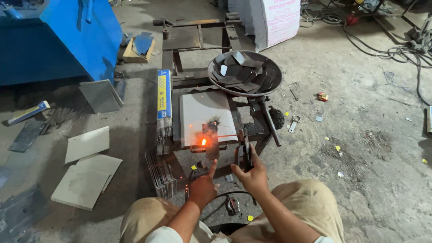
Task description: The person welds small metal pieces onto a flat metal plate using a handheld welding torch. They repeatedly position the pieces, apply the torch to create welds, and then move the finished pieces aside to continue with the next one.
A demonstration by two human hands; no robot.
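My right hand (253, 174) grips a dark electrode holder (244, 155). Its thin glowing rod (225, 135) runs left to an orange weld spot (203, 141), with sparks above it. The spot sits on a small dark metal piece (211, 146) at the near edge of a pale square plate (204, 114) on a metal stand. My left hand (202, 188) is curled, and its index finger stretches up against the lower edge of that piece. My knees in tan trousers frame the bottom of the view.
A round pan (270, 81) of cut metal pieces sits behind the plate. A box of welding rods (164, 96) lies left of it, with stacked thin plates (159, 175) below. Pale tiles (85, 180) and a blue machine (58, 40) are at the left. A white sack (274, 20) and cables (396, 51) lie at the far right.
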